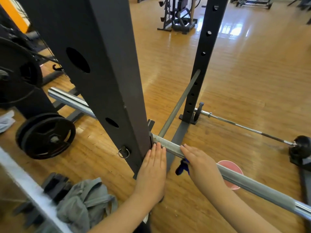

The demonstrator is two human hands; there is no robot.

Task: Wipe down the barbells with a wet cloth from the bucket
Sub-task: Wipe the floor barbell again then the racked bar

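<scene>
A grey steel barbell [170,146] runs from the black rack upright [107,91] toward the lower right, its chrome sleeve sticking out behind the upright at the left. My left hand [152,172] lies flat with straight fingers against the upright's edge, fingertips touching the bar where it meets the rack. My right hand [200,161] rests over the bar with fingers extended, and a dark blue cloth [182,167] hangs from under its palm. A pink bucket [233,166] stands on the floor behind the bar, partly hidden by it.
Black weight plates [46,135] hang on the rack at left. A grey garment [84,200] lies on the wooden floor near the upright. A second rack upright [202,61] stands behind, and a thin barbell [249,128] with a dark end weight lies on the floor to the right.
</scene>
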